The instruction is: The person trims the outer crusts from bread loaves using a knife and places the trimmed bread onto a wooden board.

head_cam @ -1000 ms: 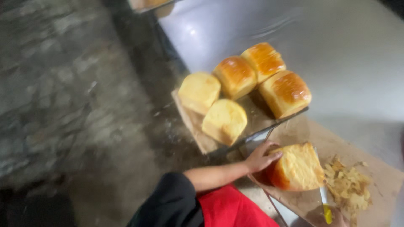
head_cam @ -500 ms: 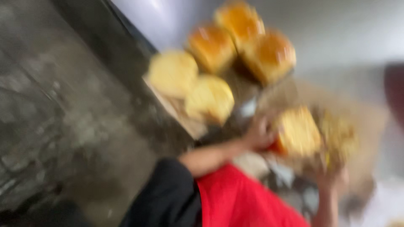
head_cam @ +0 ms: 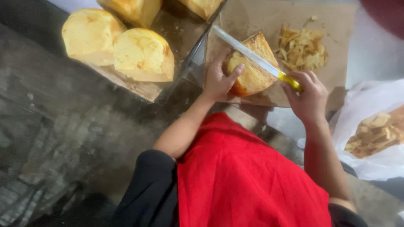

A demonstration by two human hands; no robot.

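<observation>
— How are the arms placed?
— Both reach forward from the torso, bare from above the elbow down, each with a dark short sleeve at the shoulder. The left forearm angles up and to the right; the right forearm runs almost straight up

— And the left hand [head_cam: 219, 77]?
— Palm down, fingers curled in a loose cup, thumb stretched out to the right, pressing against what it steadies

— The right hand [head_cam: 309, 94]?
— Closed in a fist, knuckles up, fingers wrapped tight around a slim handle, wrist nearly straight

— How far apart are the hands?
— Near each other, not touching, the right one slightly lower in the head view
</observation>
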